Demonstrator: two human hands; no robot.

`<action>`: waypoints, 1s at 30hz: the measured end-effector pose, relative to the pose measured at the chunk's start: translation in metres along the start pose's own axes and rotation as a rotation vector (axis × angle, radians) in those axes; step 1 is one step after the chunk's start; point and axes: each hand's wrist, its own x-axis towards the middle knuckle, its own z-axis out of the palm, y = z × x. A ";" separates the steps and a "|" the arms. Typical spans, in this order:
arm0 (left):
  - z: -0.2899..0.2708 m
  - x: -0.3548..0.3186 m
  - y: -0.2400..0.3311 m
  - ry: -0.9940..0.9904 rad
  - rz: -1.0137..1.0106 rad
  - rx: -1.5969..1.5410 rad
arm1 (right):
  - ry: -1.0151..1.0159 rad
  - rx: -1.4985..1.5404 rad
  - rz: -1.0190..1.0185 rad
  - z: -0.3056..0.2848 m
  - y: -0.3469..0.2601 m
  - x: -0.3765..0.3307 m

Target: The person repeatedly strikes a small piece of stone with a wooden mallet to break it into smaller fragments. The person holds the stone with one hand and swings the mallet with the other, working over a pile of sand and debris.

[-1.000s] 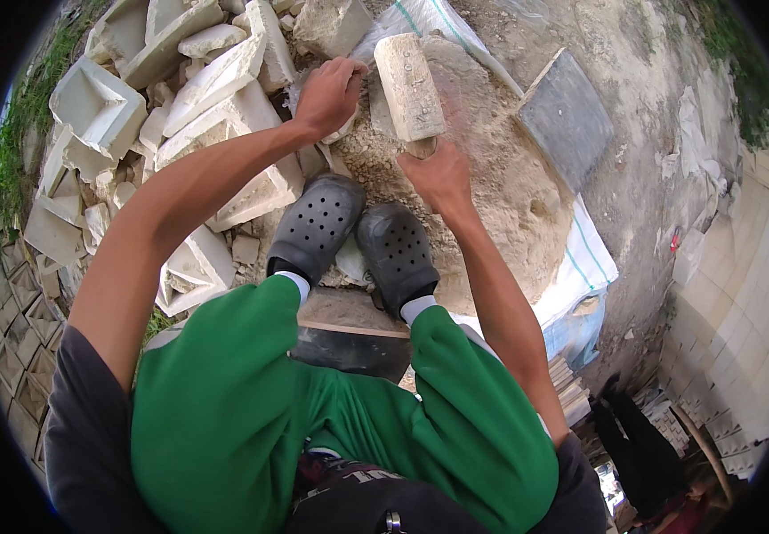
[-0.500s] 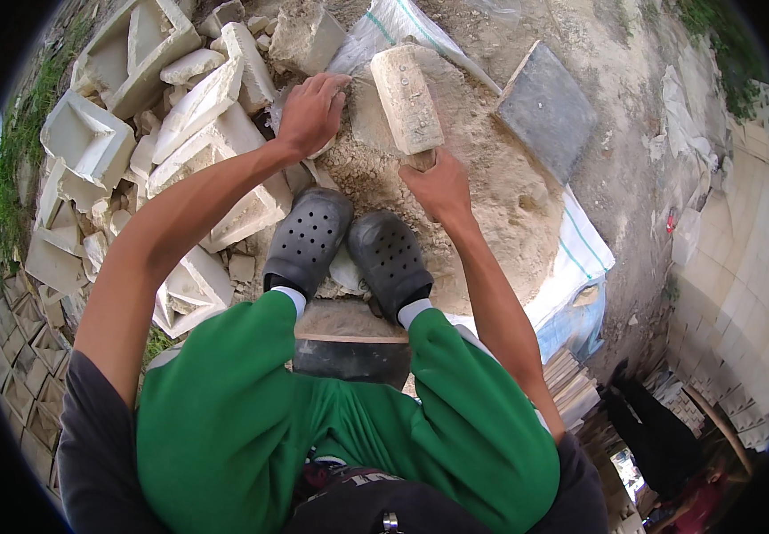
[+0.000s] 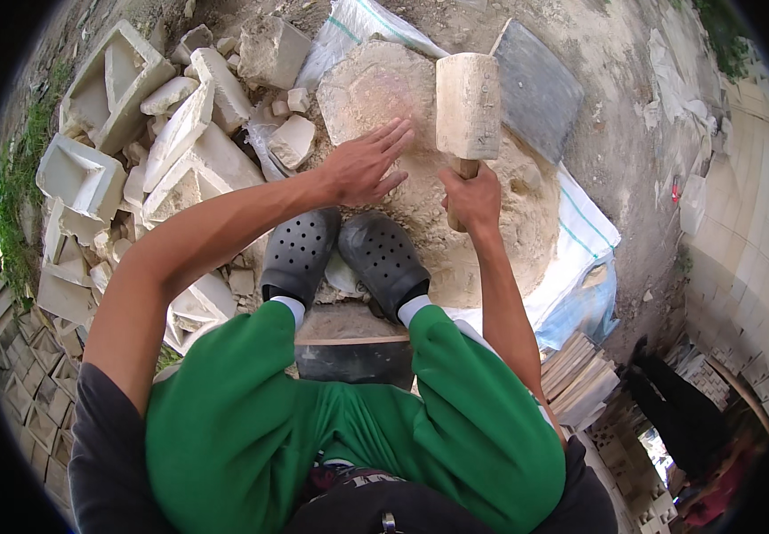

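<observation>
My right hand (image 3: 475, 198) grips the handle of a mallet (image 3: 468, 105) with a thick, pale, dust-coated head. The head points away from me, in front of the dark square slab. My left hand (image 3: 366, 165) is open, with its fingers stretched out and nothing held. It is over the crushed, sandy material, at the near edge of a flat dusty stone block (image 3: 377, 89). Whether its palm touches the material I cannot tell. The crushed pale powder (image 3: 491, 267) spreads around the block and beneath my right hand.
Broken hollow blocks (image 3: 82, 178) and rubble are heaped on the left. The powder lies on a white woven sack (image 3: 571, 258). A dark square slab (image 3: 535, 89) leans at the far right. My grey clogs (image 3: 384, 258) stand close by. Another person's dark-clad legs (image 3: 678, 400) show at lower right.
My left hand has moved right and nearer, from the rubble's edge to the powder, with its fingers now extended. My right hand has shifted the mallet to the right, uncovering the stone block.
</observation>
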 end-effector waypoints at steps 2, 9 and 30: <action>0.004 0.001 0.005 0.074 -0.015 -0.056 | -0.004 -0.005 -0.020 -0.001 0.007 0.001; -0.014 0.002 -0.033 0.128 -0.154 0.329 | -0.025 -0.003 -0.014 -0.006 0.008 -0.001; 0.004 0.021 0.010 0.073 0.005 0.220 | 0.002 0.075 -0.039 -0.007 0.009 -0.008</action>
